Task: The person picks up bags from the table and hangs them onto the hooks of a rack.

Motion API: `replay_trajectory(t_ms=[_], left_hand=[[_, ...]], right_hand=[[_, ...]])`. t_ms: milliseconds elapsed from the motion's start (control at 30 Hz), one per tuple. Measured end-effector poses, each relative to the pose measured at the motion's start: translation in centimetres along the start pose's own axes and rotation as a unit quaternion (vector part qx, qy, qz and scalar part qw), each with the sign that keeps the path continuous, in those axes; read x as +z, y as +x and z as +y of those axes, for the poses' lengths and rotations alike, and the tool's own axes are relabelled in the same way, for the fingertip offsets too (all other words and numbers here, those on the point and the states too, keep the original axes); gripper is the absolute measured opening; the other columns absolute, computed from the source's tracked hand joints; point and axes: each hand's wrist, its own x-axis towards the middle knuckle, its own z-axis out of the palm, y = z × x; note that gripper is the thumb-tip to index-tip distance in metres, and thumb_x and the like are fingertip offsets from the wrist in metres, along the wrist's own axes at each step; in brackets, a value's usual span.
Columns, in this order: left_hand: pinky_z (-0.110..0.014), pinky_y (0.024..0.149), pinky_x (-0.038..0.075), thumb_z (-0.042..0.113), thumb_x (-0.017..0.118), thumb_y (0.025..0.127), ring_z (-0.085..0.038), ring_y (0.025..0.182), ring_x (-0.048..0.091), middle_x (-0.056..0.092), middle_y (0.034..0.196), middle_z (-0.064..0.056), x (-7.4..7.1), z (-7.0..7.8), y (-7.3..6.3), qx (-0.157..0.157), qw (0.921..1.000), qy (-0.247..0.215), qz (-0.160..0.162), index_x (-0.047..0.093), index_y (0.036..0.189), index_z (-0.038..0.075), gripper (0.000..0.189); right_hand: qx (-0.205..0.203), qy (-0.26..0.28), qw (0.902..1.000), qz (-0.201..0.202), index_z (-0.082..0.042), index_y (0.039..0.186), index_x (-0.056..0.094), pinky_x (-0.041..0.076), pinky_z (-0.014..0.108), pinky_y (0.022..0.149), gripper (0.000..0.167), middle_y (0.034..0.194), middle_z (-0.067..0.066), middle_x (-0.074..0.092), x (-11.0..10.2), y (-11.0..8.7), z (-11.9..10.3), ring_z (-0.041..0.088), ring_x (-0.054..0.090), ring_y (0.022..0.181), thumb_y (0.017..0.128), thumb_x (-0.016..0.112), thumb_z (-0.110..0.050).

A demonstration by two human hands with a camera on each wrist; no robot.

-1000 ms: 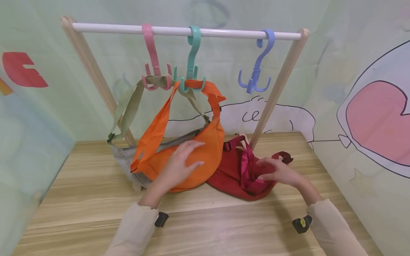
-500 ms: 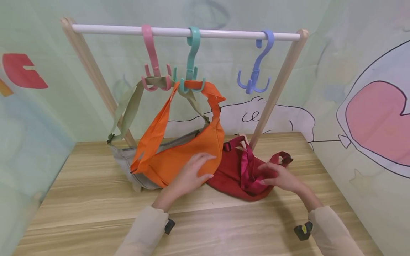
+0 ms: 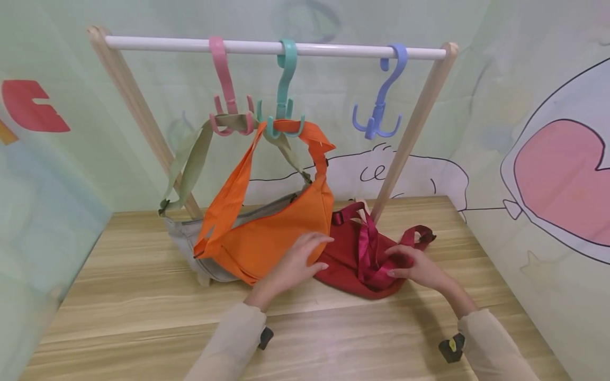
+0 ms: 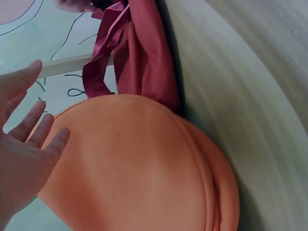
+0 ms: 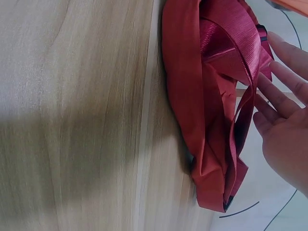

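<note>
A red bag [image 3: 340, 254] lies on the table with its magenta strap [image 3: 367, 248] bunched on top. My right hand [image 3: 420, 267] is at the strap's right side; in the right wrist view its fingers [image 5: 276, 91] are spread right beside the webbing. My left hand [image 3: 297, 264] hovers before the lower right of an orange bag [image 3: 267, 233], with thumb and fingers apart and nothing between them. That bag's strap loops over a green hook [image 3: 287, 79]. Behind it a grey bag [image 3: 183, 233] hangs by its olive strap [image 3: 200, 148] from a pink hook [image 3: 226, 79].
A white rail [image 3: 343, 50] on wooden legs [image 3: 419, 121] carries the hooks. To the right, a blue hook [image 3: 378, 108] holds nothing. The wooden table [image 3: 119, 317] ends at patterned cloth walls at the back and sides.
My left hand has moved right and down across the orange bag toward the red one. My right hand has sunk slightly beside the magenta strap. The bags stay where they were.
</note>
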Motion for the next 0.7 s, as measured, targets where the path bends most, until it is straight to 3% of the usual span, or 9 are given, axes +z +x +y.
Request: replay_trajectory(t_ms=[700], left_hand=[[-0.045, 0.099, 0.033, 0.005, 0.068, 0.081, -0.028, 0.122, 0.036, 0.044, 0.13, -0.007, 3.9, -1.5, 1.0, -0.007, 0.9989, -0.007, -0.046, 0.051, 0.128, 0.011, 0.05]], right_hand=[[-0.009, 0.011, 0.9996, -0.024, 0.0, 0.112, 0.06, 0.038, 0.041, 0.092, 0.041, 0.109, 0.01, 0.06, 0.7, -0.3, 0.5, 0.024, 0.05, 0.104, 0.075, 0.075, -0.012]])
